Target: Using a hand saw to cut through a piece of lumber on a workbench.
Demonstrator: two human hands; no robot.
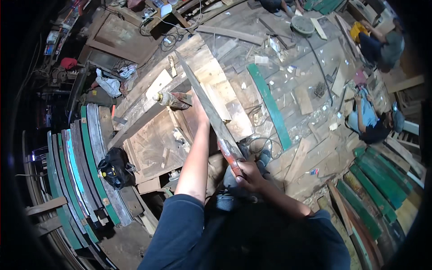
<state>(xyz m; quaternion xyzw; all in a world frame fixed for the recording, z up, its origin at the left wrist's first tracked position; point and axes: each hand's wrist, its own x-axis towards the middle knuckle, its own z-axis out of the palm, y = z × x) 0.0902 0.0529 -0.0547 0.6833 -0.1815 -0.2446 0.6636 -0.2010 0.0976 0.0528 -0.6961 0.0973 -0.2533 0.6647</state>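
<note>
A long, narrow grey wooden board (204,103) slants up and away in front of me, with a red-brown patch on its near part. My right hand (249,174) is closed around its near end. Farther along, my left hand (198,109) grips the same board from its left side; the fingers are mostly hidden behind it. Just left of that hand lies a bottle-shaped object (173,100) with a yellowish tip, its kind unclear. Beneath and beyond the board is a wooden workbench (195,47) with pale wood pieces (158,84) on it.
Long planks (96,157) are stacked at the left, a black plastic bag (118,168) beside them. A green board (270,105) lies on the littered floor. Green boards (382,180) pile up at the right. Two people (369,114) sit at the right; another person's arms show at the top.
</note>
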